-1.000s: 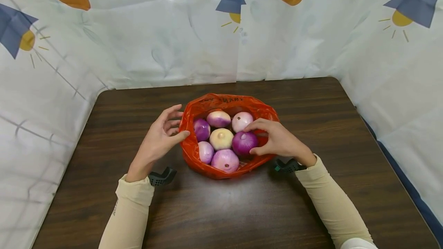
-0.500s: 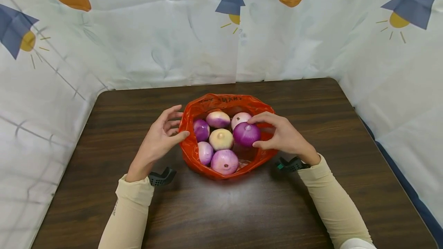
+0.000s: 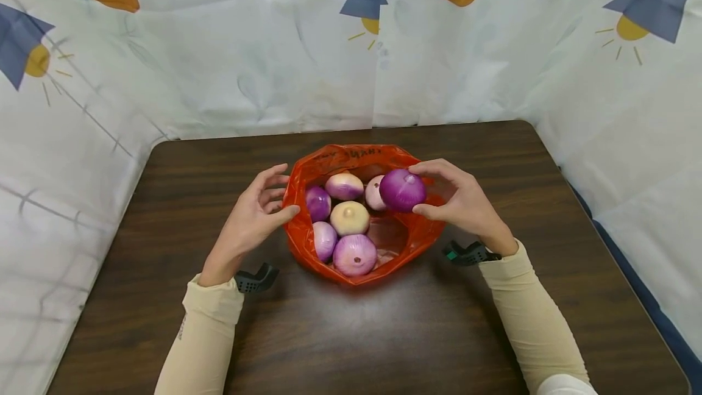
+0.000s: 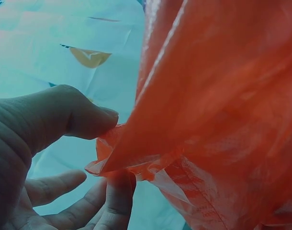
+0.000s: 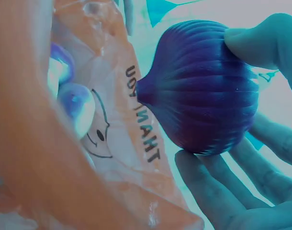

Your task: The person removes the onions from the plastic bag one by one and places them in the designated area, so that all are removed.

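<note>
An orange plastic bag (image 3: 412, 233) lies open on the dark wooden table (image 3: 351, 334), with several purple and pale onions (image 3: 350, 218) inside. My right hand (image 3: 457, 203) grips a dark purple onion (image 3: 402, 189) above the bag's right rim; in the right wrist view the purple onion (image 5: 203, 86) sits between thumb and fingers beside the bag's printed side (image 5: 131, 143). My left hand (image 3: 255, 215) pinches the bag's left rim; the left wrist view shows thumb and finger on the orange film (image 4: 136, 153).
White cloth walls with blue and orange prints (image 3: 351, 47) close in the table at the back and both sides. Bare tabletop lies in front of the bag and on either side of it. A black wrist mount (image 3: 255, 279) sits under each forearm.
My right hand took hold of the dark purple onion and lifted it up and to the right, out of the bag. The left hand stayed on the rim.
</note>
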A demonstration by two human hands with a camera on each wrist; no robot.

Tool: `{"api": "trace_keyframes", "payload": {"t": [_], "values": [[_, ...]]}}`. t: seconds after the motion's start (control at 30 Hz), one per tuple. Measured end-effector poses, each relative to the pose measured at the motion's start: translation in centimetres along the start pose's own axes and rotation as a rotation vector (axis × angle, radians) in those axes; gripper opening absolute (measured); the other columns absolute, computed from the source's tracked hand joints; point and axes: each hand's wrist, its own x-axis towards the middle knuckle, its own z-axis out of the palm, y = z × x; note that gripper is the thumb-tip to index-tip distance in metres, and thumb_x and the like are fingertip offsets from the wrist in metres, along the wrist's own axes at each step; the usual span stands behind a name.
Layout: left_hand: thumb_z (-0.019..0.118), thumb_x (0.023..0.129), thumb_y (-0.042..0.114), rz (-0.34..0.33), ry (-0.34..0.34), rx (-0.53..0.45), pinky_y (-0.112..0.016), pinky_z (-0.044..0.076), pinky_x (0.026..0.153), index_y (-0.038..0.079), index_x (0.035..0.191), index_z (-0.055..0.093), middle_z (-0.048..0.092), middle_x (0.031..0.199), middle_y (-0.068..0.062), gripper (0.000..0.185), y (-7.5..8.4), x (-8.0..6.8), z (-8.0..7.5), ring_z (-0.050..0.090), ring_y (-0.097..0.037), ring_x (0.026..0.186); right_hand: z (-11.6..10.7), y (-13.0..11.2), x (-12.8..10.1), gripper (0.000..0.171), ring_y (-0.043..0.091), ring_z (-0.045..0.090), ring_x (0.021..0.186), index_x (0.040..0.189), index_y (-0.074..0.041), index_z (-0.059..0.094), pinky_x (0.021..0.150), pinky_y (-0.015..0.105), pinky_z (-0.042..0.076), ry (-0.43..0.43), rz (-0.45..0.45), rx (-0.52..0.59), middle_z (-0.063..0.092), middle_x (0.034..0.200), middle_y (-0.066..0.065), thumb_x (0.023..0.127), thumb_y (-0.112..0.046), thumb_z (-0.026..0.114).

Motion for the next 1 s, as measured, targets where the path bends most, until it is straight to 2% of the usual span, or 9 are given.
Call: {"api": "trace_keyframes", "payload": {"t": [0.17, 0.4, 0.6, 0.77, 1.0], "values": [[0.076, 0.094, 0.015, 0.006, -0.013, -0.008, -0.007, 0.05, 0.094, 0.018, 0.16, 0.034, 0.048, 0.152, -0.015, 0.078, 0.1, 0.2, 0.1, 0.059, -0.034, 0.13, -0.8, -0.2, -0.3, 0.063, 0.016, 0.063, 0.123, 0.137, 0.0, 0.06, 0.099, 0.021, 0.057, 0.076, 0.005, 0.028, 0.062, 0.135, 0.002, 0.078, 0.01, 0.083], [0.076, 0.093, 0.012, 0.012, -0.006, -0.029, -0.006, 0.05, 0.093, 0.017, 0.159, 0.035, 0.049, 0.15, -0.016, 0.078, 0.0, 0.1, 0.2, 0.059, -0.034, 0.129, -2.2, -0.6, 0.0, 0.062, 0.017, 0.062, 0.127, 0.136, 0.007, 0.059, 0.1, 0.021, 0.057, 0.176, -0.052, 0.096, 0.062, 0.135, 0.005, 0.078, 0.017, 0.078], [0.076, 0.093, 0.011, 0.017, -0.001, -0.022, -0.004, 0.048, 0.092, 0.016, 0.159, 0.035, 0.05, 0.15, -0.017, 0.078, -0.1, 0.0, 0.1, 0.059, -0.034, 0.129, -3.5, -0.9, 0.3, 0.061, 0.019, 0.063, 0.123, 0.136, 0.005, 0.061, 0.097, 0.02, 0.058, 0.283, -0.056, 0.145, 0.064, 0.134, 0.006, 0.079, 0.019, 0.076], [0.076, 0.092, 0.01, 0.022, 0.003, -0.02, -0.004, 0.048, 0.092, 0.016, 0.159, 0.036, 0.05, 0.149, -0.017, 0.078, -0.1, 0.1, 0.2, 0.059, -0.034, 0.128, -4.8, -0.5, 0.2, 0.057, 0.019, 0.064, 0.121, 0.135, 0.006, 0.061, 0.097, 0.02, 0.057, 0.349, -0.064, 0.15, 0.066, 0.134, 0.006, 0.081, 0.019, 0.074], [0.076, 0.093, 0.013, 0.019, -0.001, -0.004, -0.006, 0.049, 0.092, 0.017, 0.159, 0.036, 0.05, 0.15, -0.016, 0.078, -0.1, -0.1, 0.2, 0.06, -0.034, 0.128, -6.0, 0.3, -0.5, 0.054, 0.015, 0.065, 0.123, 0.135, 0.002, 0.063, 0.099, 0.015, 0.054, 0.427, -0.005, 0.101, 0.067, 0.132, 0.003, 0.084, 0.013, 0.076]]}}
